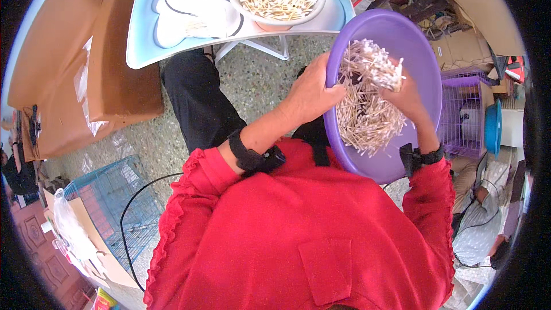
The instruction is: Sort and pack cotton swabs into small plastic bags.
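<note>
On the left side of the purple basin [422,40], most fingers of the left hand [313,92] disappear behind its wall. Inside the basin, bunched cotton swabs [370,120] partly cover the right hand [406,96], obscuring its grip. Beyond the basin to the left, the tabletop [139,40] is cut off above; nearer than the basin, the red top [252,224] runs off below. Clutter [450,26] beyond its right side is too small to identify.

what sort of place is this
Probably a room in someone's home, hedging a little: there is a brown sofa, a folding table with a cartoon print, and a blue wire cage.
</note>
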`<state>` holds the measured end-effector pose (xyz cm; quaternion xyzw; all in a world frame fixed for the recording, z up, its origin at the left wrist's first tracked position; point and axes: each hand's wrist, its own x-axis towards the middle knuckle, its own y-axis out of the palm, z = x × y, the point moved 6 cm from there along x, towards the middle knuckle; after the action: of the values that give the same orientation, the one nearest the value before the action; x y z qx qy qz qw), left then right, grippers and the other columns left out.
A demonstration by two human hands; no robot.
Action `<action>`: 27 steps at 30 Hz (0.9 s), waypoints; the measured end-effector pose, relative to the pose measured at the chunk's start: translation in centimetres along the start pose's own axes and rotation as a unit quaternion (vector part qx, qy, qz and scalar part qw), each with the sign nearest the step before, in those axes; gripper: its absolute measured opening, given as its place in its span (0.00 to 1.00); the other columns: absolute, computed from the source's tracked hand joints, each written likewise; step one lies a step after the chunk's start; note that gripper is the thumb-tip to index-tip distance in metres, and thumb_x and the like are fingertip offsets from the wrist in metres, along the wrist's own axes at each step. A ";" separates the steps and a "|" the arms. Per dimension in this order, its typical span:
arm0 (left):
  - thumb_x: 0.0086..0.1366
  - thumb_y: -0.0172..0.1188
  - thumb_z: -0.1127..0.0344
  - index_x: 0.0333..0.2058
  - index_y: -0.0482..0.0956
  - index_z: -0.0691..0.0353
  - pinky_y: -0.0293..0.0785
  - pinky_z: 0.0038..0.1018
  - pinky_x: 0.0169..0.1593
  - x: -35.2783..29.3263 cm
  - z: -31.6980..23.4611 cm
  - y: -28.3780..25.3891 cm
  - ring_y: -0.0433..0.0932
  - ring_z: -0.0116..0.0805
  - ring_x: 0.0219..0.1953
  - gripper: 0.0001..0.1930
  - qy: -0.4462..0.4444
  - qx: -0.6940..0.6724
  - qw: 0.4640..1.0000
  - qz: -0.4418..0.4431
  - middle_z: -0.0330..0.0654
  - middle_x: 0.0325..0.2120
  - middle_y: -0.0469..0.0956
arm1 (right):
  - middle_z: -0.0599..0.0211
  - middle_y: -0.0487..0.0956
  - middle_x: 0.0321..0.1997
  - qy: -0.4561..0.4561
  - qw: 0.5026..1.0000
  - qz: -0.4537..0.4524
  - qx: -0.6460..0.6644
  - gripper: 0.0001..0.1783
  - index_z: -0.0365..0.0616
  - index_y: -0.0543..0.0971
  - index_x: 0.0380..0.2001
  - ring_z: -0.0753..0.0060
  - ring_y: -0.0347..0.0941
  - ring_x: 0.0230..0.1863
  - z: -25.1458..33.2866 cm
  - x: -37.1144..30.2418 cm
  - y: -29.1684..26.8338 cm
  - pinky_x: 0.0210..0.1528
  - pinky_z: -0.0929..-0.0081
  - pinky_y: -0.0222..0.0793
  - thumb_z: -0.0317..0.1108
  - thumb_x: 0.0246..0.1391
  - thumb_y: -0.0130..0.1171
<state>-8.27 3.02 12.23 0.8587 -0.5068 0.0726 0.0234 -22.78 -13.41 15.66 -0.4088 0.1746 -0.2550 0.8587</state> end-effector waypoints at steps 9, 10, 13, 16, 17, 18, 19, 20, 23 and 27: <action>0.47 0.53 0.64 0.52 0.61 0.68 0.60 0.35 0.55 0.2 0.8 0.2 0.66 0.51 0.50 0.31 -0.005 -0.005 1.000 -0.002 0.57 0.46 0.67 | 0.67 0.75 0.43 0.059 0.967 0.017 0.246 0.28 0.37 0.67 0.50 0.76 0.70 0.42 -2.0 -0.4 -3.3 0.45 0.77 0.67 0.29 0.43 0.60; 0.47 0.53 0.63 0.52 0.61 0.68 0.60 0.35 0.55 0.2 0.8 0.2 0.66 0.50 0.50 0.31 0.002 -0.002 1.000 -0.005 0.57 0.47 0.67 | 0.67 0.75 0.43 0.058 0.968 0.015 0.245 0.28 0.37 0.67 0.50 0.76 0.70 0.42 -2.0 -0.6 -3.6 0.45 0.77 0.67 0.29 0.43 0.60; 0.47 0.53 0.63 0.53 0.60 0.68 0.60 0.35 0.55 0.0 0.3 0.1 0.66 0.50 0.51 0.32 -0.025 -0.005 1.000 0.010 0.57 0.48 0.66 | 0.66 0.74 0.46 0.039 0.953 -0.025 0.300 0.28 0.37 0.66 0.51 0.74 0.69 0.45 -0.6 -1.1 -4.3 0.49 0.76 0.64 0.28 0.43 0.58; 0.47 0.53 0.63 0.53 0.60 0.67 0.60 0.34 0.55 0.1 0.9 0.0 0.66 0.50 0.51 0.32 -0.015 -0.001 1.000 -0.004 0.57 0.48 0.66 | 0.64 0.72 0.49 0.042 0.956 -0.014 0.290 0.30 0.36 0.65 0.52 0.72 0.68 0.49 -0.5 -1.1 -4.1 0.52 0.75 0.61 0.27 0.43 0.58; 0.47 0.53 0.63 0.53 0.60 0.67 0.60 0.34 0.55 0.0 0.8 0.0 0.66 0.50 0.51 0.32 -0.016 -0.002 1.000 -0.004 0.57 0.48 0.66 | 0.63 0.71 0.49 0.049 0.955 -0.030 0.291 0.33 0.35 0.62 0.54 0.71 0.67 0.49 -1.0 -1.3 -4.7 0.52 0.74 0.61 0.28 0.41 0.59; 0.49 0.53 0.66 0.54 0.57 0.67 0.62 0.31 0.53 0.0 0.7 0.0 0.68 0.41 0.48 0.32 -0.023 0.009 1.000 0.010 0.52 0.47 0.67 | 0.62 0.70 0.50 0.056 0.953 -0.046 0.293 0.36 0.35 0.60 0.55 0.69 0.67 0.49 -1.3 -1.4 -5.0 0.52 0.74 0.61 0.29 0.40 0.59; 0.51 0.54 0.69 0.56 0.55 0.67 0.65 0.29 0.51 0.0 0.7 0.1 0.69 0.33 0.45 0.32 -0.029 0.021 0.999 0.023 0.48 0.46 0.68 | 0.62 0.70 0.50 0.056 0.954 -0.046 0.292 0.36 0.35 0.60 0.55 0.69 0.67 0.49 -1.4 -1.5 -5.0 0.52 0.74 0.61 0.29 0.40 0.59; 0.51 0.54 0.69 0.56 0.55 0.67 0.65 0.29 0.51 0.0 1.0 0.1 0.69 0.33 0.45 0.32 -0.030 0.021 0.999 0.023 0.48 0.46 0.68 | 0.62 0.70 0.50 0.070 0.952 -0.041 0.297 0.37 0.35 0.60 0.55 0.69 0.67 0.49 -1.1 -1.6 -4.9 0.52 0.74 0.61 0.29 0.39 0.59; 0.53 0.56 0.67 0.57 0.54 0.67 0.64 0.29 0.52 0.0 1.9 0.1 0.68 0.33 0.48 0.34 -0.011 -0.031 0.999 0.029 0.48 0.48 0.67 | 0.61 0.71 0.49 0.084 0.952 -0.032 0.294 0.37 0.35 0.60 0.55 0.69 0.67 0.48 -0.7 -1.7 -4.6 0.51 0.74 0.63 0.29 0.39 0.60; 0.54 0.58 0.65 0.58 0.52 0.67 0.62 0.30 0.55 -0.1 1.0 0.1 0.66 0.33 0.51 0.35 -0.016 -0.085 0.994 0.069 0.47 0.51 0.65 | 0.60 0.71 0.49 0.096 0.931 -0.058 0.347 0.37 0.36 0.61 0.55 0.68 0.68 0.48 -1.5 -1.6 -4.3 0.49 0.73 0.66 0.29 0.39 0.60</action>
<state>-8.30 2.95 11.25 0.8175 -0.5695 0.0170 0.0836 -26.12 -15.69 18.37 -0.0685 0.1332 -0.3874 0.9097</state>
